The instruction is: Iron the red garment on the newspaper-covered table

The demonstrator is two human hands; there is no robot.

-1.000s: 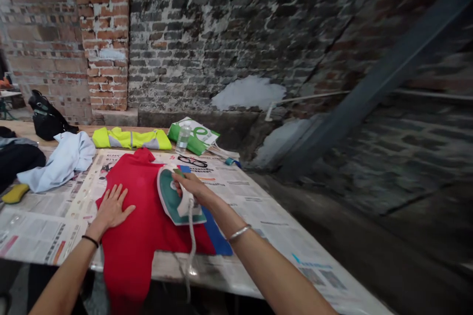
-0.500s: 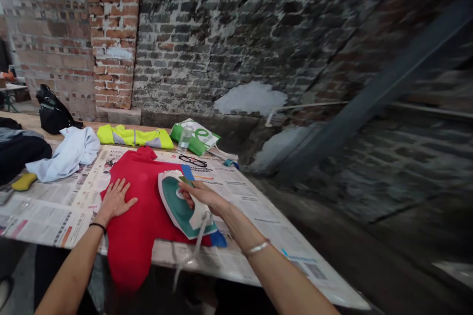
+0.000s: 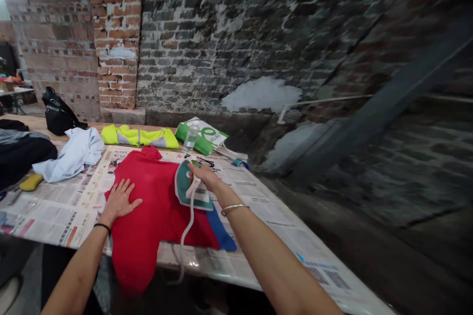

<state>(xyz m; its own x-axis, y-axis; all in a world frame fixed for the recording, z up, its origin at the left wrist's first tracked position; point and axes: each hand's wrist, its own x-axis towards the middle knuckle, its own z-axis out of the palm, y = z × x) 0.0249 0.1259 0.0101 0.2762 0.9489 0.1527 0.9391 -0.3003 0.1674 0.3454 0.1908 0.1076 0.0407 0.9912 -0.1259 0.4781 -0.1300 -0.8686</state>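
Note:
A red garment (image 3: 148,192) with a blue band along its right edge lies spread on the newspaper-covered table (image 3: 258,221). One part of it hangs over the front edge. My left hand (image 3: 121,199) rests flat on its left side, fingers spread. Wrapped round the handle of a green and white iron (image 3: 184,187), my right hand (image 3: 204,176) holds it over the garment's upper right part, near the blue band. The iron's pale cord (image 3: 191,224) trails down past the table's front edge. The soleplate's underside is hidden.
Behind the garment lie a folded yellow hi-vis garment (image 3: 138,137), a clear bottle (image 3: 190,139), a green and white bag (image 3: 207,135) and partly hidden glasses (image 3: 207,161). On the left are a white cloth (image 3: 74,152), dark clothes (image 3: 24,157), a yellow sponge (image 3: 31,182) and a black bag (image 3: 58,112).
The iron in my right hand has moved away from me, toward the garment's far edge, uncovering its lower right part. My left hand stays at the same place on the cloth. The view has shifted slightly.

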